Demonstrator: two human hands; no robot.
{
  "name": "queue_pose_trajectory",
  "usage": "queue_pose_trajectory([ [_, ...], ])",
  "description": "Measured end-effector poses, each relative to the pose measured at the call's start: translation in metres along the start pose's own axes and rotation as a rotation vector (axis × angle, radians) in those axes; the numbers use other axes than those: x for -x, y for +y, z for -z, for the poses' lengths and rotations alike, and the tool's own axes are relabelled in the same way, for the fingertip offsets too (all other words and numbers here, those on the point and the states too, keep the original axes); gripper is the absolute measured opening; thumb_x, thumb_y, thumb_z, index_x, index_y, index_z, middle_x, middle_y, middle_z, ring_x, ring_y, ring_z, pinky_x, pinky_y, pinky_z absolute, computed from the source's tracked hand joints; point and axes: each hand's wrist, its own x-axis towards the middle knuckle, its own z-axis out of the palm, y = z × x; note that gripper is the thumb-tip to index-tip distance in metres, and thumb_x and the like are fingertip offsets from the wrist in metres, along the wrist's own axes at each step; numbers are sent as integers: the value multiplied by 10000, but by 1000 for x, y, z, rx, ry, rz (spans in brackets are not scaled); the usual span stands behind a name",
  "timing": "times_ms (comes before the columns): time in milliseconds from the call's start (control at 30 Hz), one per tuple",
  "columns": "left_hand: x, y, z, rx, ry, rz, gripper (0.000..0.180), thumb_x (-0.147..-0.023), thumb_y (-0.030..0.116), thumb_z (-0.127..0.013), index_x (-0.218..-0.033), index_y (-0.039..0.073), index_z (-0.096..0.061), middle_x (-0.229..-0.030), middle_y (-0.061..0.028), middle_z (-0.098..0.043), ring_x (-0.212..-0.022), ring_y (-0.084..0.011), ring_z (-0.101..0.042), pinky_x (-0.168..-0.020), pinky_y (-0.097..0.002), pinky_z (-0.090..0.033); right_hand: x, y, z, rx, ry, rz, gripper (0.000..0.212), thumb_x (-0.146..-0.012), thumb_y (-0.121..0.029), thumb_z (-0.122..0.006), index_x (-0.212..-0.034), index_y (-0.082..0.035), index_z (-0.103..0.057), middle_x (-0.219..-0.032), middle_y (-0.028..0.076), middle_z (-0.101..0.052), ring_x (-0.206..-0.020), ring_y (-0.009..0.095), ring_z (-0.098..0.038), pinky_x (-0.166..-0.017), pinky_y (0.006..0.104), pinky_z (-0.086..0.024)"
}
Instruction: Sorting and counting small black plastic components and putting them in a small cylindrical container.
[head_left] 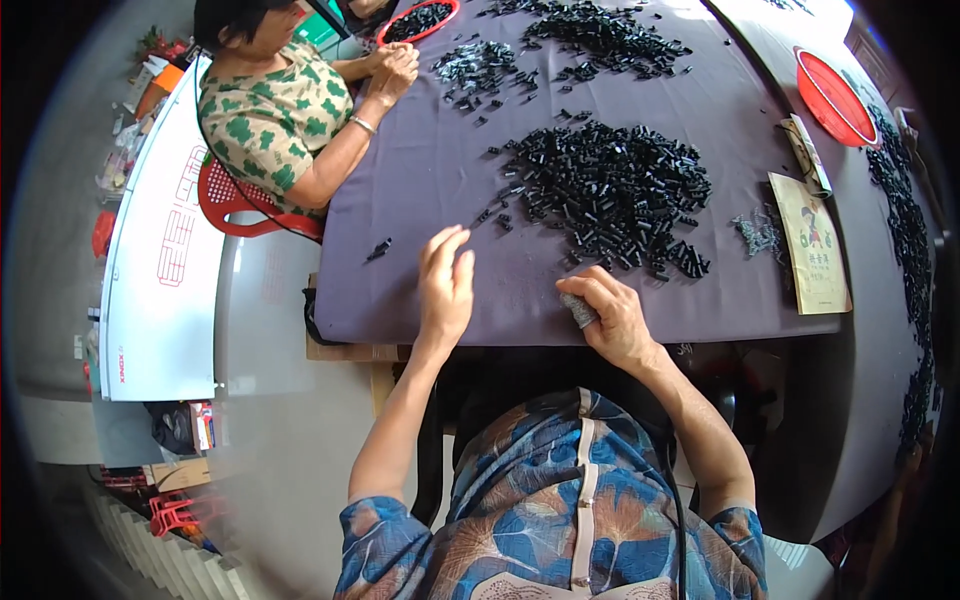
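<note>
My left hand [446, 288] is raised at the table's near edge, with its fingers stretched and the thumb apart. Nothing shows in it. To its right, my right hand [620, 322] is closed around a small grey, speckled, roughly cylindrical thing [578, 309], whose kind I cannot make out. A large heap of small black tube-like parts [610, 190] lies on the purple-grey cloth [400, 290] just beyond both hands. A few loose black parts [379, 248] sit to the left of my left hand.
Across the table's left side, a person [280, 120] sits with hands together. More black parts [605, 38] and a greyish pile [475, 65] lie farther off. At right are a paper booklet [815, 265], small grey pieces [760, 232] and a red basket [802, 75].
</note>
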Motion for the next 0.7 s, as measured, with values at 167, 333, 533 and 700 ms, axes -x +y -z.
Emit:
queue_pose_trajectory([
  [167,-45,-10,-53,-100,-10,-111,246,-895,117,-571,-1115,33,-643,-1205,-174,-577,-1135,-341,-518,-997,-407,-398,0,-1,3,4,-12,-20,437,-620,109,-574,-1029,-43,-598,-925,115,-600,-846,328,-616,-719,375,-518],
  [333,-40,4,-70,-18,-120,-77,229,-869,80,-580,-1078,14,-648,-1186,-162,-582,-1099,-331,-545,-965,-404,-433,0,3,4,12,-11,-2,466,-601,100,-578,-1045,-43,-596,-916,113,-589,-838,328,-612,-714,382,-518],
  [533,-31,17,-70,10,-105,-115,167,-799,1,-625,-963,18,-653,-1059,-109,-635,-1012,-285,-578,-902,-371,-466,0,5,5,27,-25,5,481,-595,91,-577,-1055,-48,-593,-919,114,-582,-837,329,-610,-712,384,-518],
  [700,-44,20,-76,4,-30,-178,157,-779,19,-643,-932,49,-658,-1015,-78,-641,-967,-275,-573,-878,-374,-455,0,4,3,34,-16,17,476,-596,88,-577,-1051,-49,-593,-907,114,-576,-824,328,-607,-701,384,-513],
])
